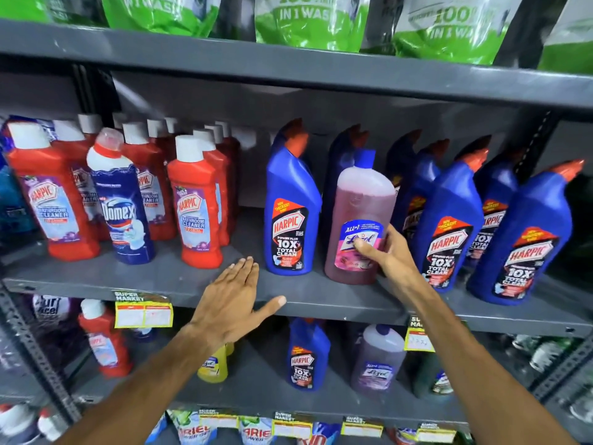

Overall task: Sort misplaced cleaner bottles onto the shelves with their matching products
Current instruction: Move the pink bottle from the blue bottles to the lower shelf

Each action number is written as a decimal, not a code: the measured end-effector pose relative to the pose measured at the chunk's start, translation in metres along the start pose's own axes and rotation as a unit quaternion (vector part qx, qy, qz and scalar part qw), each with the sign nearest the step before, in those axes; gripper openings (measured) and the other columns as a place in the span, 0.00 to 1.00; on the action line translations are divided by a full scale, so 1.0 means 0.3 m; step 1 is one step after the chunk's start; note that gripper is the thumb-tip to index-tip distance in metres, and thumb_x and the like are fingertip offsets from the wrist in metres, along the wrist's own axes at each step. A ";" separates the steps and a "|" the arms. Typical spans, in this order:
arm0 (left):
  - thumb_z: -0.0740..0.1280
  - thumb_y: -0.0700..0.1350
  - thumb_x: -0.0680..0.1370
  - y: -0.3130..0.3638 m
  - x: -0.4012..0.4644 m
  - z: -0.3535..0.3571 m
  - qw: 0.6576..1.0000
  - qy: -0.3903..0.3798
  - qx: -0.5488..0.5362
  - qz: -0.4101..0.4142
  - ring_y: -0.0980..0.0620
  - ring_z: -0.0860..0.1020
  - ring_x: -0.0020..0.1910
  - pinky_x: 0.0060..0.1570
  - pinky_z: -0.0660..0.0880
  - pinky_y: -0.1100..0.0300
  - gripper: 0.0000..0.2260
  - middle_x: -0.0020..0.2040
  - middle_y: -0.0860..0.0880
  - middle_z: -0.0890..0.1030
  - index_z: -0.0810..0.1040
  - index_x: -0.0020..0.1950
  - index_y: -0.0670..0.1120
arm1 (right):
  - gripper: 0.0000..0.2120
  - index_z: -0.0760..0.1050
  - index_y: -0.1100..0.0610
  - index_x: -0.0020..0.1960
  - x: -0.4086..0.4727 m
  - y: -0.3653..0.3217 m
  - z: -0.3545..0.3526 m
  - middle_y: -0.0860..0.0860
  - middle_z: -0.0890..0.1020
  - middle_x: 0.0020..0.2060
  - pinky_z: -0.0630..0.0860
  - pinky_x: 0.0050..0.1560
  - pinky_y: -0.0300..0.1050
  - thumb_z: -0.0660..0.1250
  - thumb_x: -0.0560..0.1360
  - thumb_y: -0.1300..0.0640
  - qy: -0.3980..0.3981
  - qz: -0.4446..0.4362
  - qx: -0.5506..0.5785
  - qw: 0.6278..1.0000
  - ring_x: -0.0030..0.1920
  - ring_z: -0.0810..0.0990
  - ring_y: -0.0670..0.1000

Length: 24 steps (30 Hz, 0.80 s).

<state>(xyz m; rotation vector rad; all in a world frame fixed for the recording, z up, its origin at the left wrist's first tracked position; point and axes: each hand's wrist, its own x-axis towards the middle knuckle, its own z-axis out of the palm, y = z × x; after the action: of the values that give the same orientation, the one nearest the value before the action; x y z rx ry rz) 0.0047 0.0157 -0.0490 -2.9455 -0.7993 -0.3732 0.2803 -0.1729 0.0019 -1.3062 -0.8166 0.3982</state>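
Observation:
A pink Lizol bottle (361, 200) with a blue cap stands on the middle shelf (192, 284) among blue Harpic bottles (290, 207). My right hand (390, 255) is wrapped around its lower right side, fingers on the label. My left hand (236, 303) lies flat and open on the shelf's front edge, left of the nearest blue Harpic bottle, holding nothing. At the left, a dark blue Domex bottle (123, 203) stands among red Harpic bathroom cleaner bottles (195, 203).
On the shelf below stand a red Harpic bottle (102, 345), a yellow Lizol bottle (213, 364), a blue Harpic bottle (308, 358) and a purple Lizol bottle (378, 361). Green detergent pouches (308, 20) fill the top shelf. A bare gap lies between the red and blue Harpic groups.

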 end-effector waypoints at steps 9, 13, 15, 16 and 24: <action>0.35 0.78 0.74 0.021 -0.025 -0.013 1.000 0.000 -0.005 -0.022 0.46 0.56 0.84 0.83 0.49 0.53 0.53 0.85 0.40 0.57 0.54 0.84 0.39 | 0.27 0.78 0.56 0.62 -0.099 -0.061 0.035 0.49 0.90 0.48 0.84 0.47 0.43 0.85 0.67 0.60 0.080 -0.020 -0.092 0.992 0.48 0.89 0.48; 0.44 0.72 0.80 0.060 -0.111 0.015 0.998 0.058 0.011 0.030 0.41 0.57 0.84 0.83 0.50 0.47 0.46 0.84 0.36 0.58 0.55 0.83 0.35 | 0.30 0.79 0.51 0.60 -0.223 -0.092 0.039 0.46 0.90 0.50 0.86 0.48 0.45 0.87 0.62 0.50 0.107 -0.037 -0.096 0.989 0.49 0.89 0.48; 0.49 0.69 0.83 0.078 -0.167 0.041 0.994 0.091 0.012 0.061 0.39 0.55 0.84 0.83 0.53 0.44 0.43 0.84 0.35 0.56 0.55 0.83 0.34 | 0.33 0.78 0.49 0.60 -0.297 -0.111 0.040 0.48 0.90 0.52 0.86 0.50 0.49 0.86 0.60 0.45 0.118 -0.041 -0.090 0.988 0.51 0.90 0.50; 0.50 0.68 0.83 0.087 -0.196 0.057 0.992 0.103 0.007 0.075 0.39 0.54 0.84 0.83 0.53 0.43 0.42 0.84 0.35 0.54 0.54 0.83 0.34 | 0.33 0.78 0.48 0.60 -0.333 -0.119 0.038 0.48 0.90 0.52 0.86 0.51 0.51 0.86 0.59 0.44 0.123 -0.043 -0.092 0.987 0.52 0.90 0.51; 0.55 0.65 0.85 0.130 -0.379 0.298 0.987 0.074 -0.036 0.138 0.43 0.49 0.85 0.82 0.51 0.45 0.40 0.86 0.39 0.48 0.48 0.84 0.37 | 0.32 0.78 0.48 0.61 -0.590 -0.091 0.002 0.48 0.90 0.51 0.86 0.49 0.52 0.85 0.60 0.43 0.165 -0.041 -0.119 0.978 0.49 0.90 0.51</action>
<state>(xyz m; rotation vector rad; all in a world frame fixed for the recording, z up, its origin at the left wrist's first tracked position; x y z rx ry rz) -0.0514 -0.0623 -0.1642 -2.9929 -0.3615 -0.5998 0.1569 -0.2997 -0.0258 -1.5050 -0.6478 0.0126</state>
